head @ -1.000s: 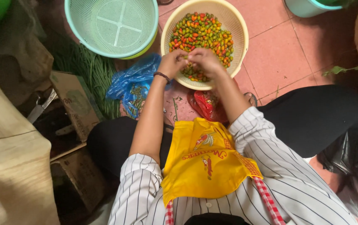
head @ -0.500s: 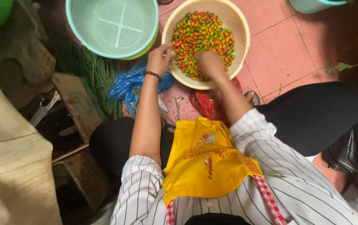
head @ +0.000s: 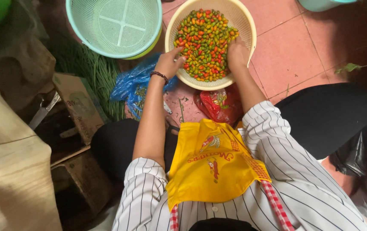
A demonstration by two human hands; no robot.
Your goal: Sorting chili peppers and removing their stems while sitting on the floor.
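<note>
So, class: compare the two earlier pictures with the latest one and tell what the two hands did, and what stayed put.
The hands parted: together at the near rim a second ago, now the left hand is at the left side of the cream basket and the right hand at its right, both in the chillies. Whether either grips any is unclear. The basket, the green basket and the blue bag stayed put.

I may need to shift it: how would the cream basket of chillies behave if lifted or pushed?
The cream basket looks like thin perforated plastic, so it may flex at the rim. The chillies lie heaped loose, so they would likely slide and roll if it tilts. On the smooth tiled floor it should probably slide rather than tip.
</note>
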